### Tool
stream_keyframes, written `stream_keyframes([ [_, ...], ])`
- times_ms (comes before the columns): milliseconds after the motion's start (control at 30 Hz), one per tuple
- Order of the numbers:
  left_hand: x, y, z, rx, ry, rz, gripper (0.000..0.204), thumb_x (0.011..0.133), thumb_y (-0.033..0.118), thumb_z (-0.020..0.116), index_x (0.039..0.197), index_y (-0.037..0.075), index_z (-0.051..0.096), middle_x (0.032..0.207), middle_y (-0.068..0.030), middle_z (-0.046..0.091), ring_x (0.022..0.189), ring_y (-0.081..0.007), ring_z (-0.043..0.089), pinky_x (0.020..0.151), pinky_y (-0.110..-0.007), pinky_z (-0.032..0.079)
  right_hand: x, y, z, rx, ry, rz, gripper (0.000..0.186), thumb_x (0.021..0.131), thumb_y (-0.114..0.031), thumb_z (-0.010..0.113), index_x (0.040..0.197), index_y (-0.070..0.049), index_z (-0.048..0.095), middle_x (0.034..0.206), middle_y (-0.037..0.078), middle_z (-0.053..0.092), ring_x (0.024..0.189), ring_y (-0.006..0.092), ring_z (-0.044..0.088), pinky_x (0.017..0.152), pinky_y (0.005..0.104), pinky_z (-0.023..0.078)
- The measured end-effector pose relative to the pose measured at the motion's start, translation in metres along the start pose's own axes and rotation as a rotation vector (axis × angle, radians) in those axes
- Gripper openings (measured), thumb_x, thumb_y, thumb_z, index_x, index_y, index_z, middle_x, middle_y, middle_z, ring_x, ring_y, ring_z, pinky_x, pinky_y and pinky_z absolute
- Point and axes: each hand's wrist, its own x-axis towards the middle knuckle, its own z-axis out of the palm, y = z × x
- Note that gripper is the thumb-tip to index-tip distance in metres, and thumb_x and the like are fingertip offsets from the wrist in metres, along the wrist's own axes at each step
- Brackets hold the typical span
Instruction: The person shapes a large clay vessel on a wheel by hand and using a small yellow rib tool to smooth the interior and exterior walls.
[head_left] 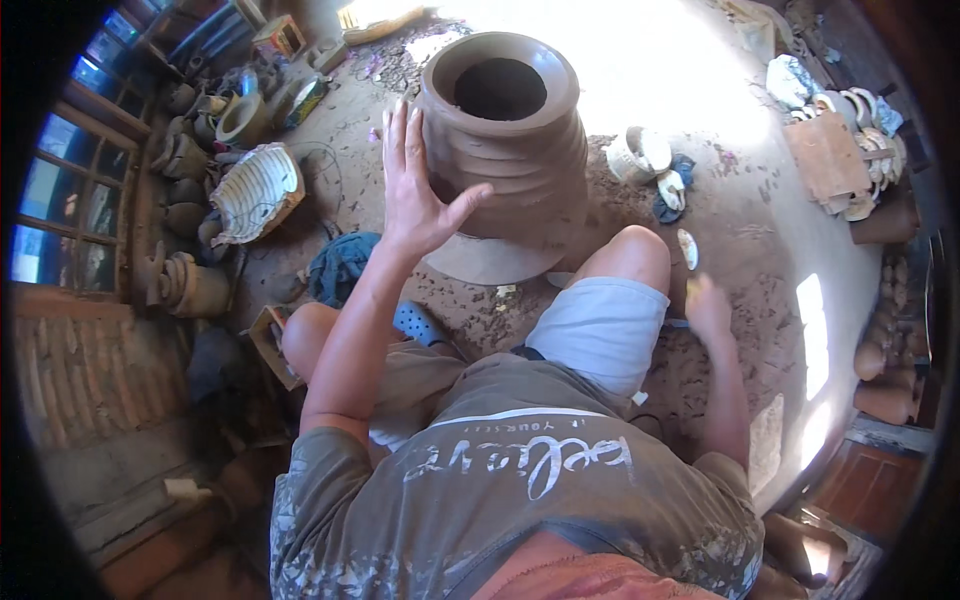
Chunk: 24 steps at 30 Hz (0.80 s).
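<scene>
Left hand [418, 195] lies flat, fingers spread, against the clay pot [510, 140].

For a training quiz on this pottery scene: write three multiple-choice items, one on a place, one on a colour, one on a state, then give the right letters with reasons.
1. Where does the left hand rest?
A. flat on the side of the big clay pot
B. inside the pot's mouth
C. on the blue cloth

2. What colour are the person's shorts?
A. red
B. pale grey
C. black

3. In what state is the big clay pot?
A. lying on its side
B. broken in two
C. upright with an open mouth

Answers:
1 A: the open palm lies on the pot's ribbed wall, fingers spread upward.
2 B: the cloth over the raised knee is light grey.
3 C: it stands on a round base on the dirt floor, its dark opening facing up. The right hand is blurred, low by the floor.
</scene>
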Motion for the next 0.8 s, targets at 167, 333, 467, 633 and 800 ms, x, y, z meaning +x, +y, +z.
stream_keyframes([
  [167, 0.047, 0.002, -0.017, 0.247, -0.107, 0.197, 0.066, 0.090, 0.050, 0.078, 0.140, 0.009, 0.062, 0.155, -0.0094, 0.053, 0.154, -0.0371, 0.037, 0.123, -0.065, 0.021, -0.086, 0.075, 0.174, 0.011, -0.432, 0.064, 0.024, 0.095, -0.026, 0.062, 0.104, -0.007, 0.075, 0.101, 0.026, 0.075, 0.101, 0.0464, 0.071, 0.086, 0.0555, 0.057],
  [333, 0.074, -0.001, -0.043, 0.333, -0.288, 0.243, 0.048, 0.086, 0.040, 0.081, 0.124, 0.011, 0.071, 0.137, -0.0025, 0.069, 0.149, -0.0278, 0.048, 0.125, -0.062, 0.020, -0.146, 0.111, 0.310, 0.187, -0.556, -0.050, 0.030, 0.094, -0.027, 0.062, 0.110, -0.005, 0.076, 0.112, 0.025, 0.075, 0.107, 0.0462, 0.070, 0.090, 0.0530, 0.056],
  [467, 0.088, 0.002, -0.051, 0.417, -0.378, 0.271, 0.050, 0.085, 0.032, 0.083, 0.129, 0.011, 0.070, 0.140, -0.0045, 0.067, 0.148, -0.0292, 0.048, 0.127, -0.058, 0.021, -0.171, 0.138, 0.386, 0.420, -0.444, -0.159, 0.037, 0.096, -0.021, 0.060, 0.126, -0.001, 0.068, 0.117, 0.029, 0.072, 0.109, 0.0469, 0.068, 0.093, 0.0526, 0.054],
  [633, 0.089, 0.059, -0.023, 0.439, -0.432, 0.346, 0.053, 0.090, 0.031, 0.080, 0.133, 0.002, 0.068, 0.135, -0.0182, 0.068, 0.141, -0.0394, 0.053, 0.124, -0.057, 0.030, -0.131, 0.118, 0.306, 0.392, -0.433, 0.221, 0.028, 0.092, -0.018, 0.065, 0.109, 0.002, 0.074, 0.112, 0.029, 0.073, 0.107, 0.0477, 0.070, 0.092, 0.0541, 0.055],
  [800, 0.075, 0.026, -0.013, 0.629, -0.341, 0.424, 0.039, 0.101, 0.027, 0.071, 0.127, -0.003, 0.070, 0.119, -0.0208, 0.073, 0.123, -0.0433, 0.061, 0.108, -0.053, 0.045, -0.124, 0.152, 0.277, 0.441, -0.288, 0.649, 0.032, 0.092, -0.020, 0.066, 0.113, 0.003, 0.074, 0.117, 0.027, 0.073, 0.114, 0.0462, 0.067, 0.098, 0.0523, 0.054],
])
